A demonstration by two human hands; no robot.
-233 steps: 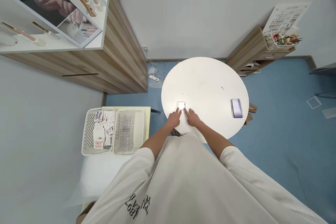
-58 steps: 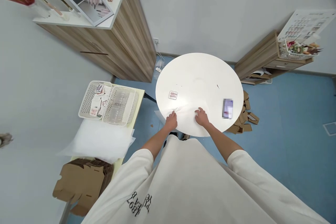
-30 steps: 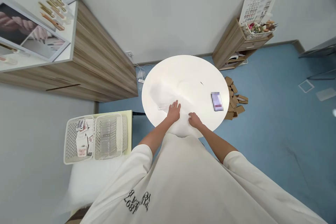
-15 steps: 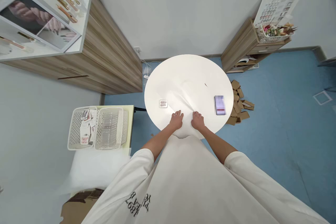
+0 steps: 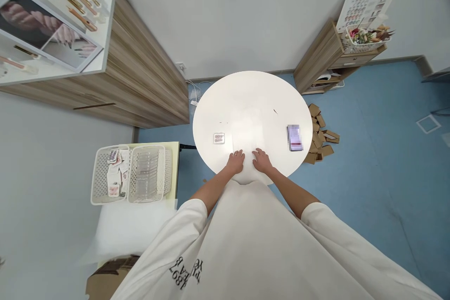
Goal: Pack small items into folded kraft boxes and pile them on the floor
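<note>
A thin, translucent white sheet (image 5: pixel 248 126) lies flat on the white oval table (image 5: pixel 211 98), hard to tell from the tabletop. On the sheet's near left part rests my left hand (image 5: pixel 235 162), its fingers stretched forward. My right hand (image 5: pixel 262 161) lies on its near right part, fingers extended and slightly spread. Whether a fingertip pinches the edge is too small to see. Left of my left hand is a small clear case (image 5: pixel 219 138) with pinkish pieces in it. A purple box (image 5: pixel 295 138), partly blurred, is at the table's right side.
White baskets (image 5: pixel 131 150) with cards and clear plastic cases stand on a side table at left, beside a pile of white sheets (image 5: pixel 130 225). A wooden cabinet (image 5: pixel 147 65) is back left, a smaller one (image 5: pixel 318 58) back right. Cardboard boxes (image 5: pixel 319 136) lie on the floor.
The sheet was creased between my hands and now lies smooth. My right hand has shifted slightly left, its fingers straighter; the left has barely moved. Small dark marks now show above the case.
</note>
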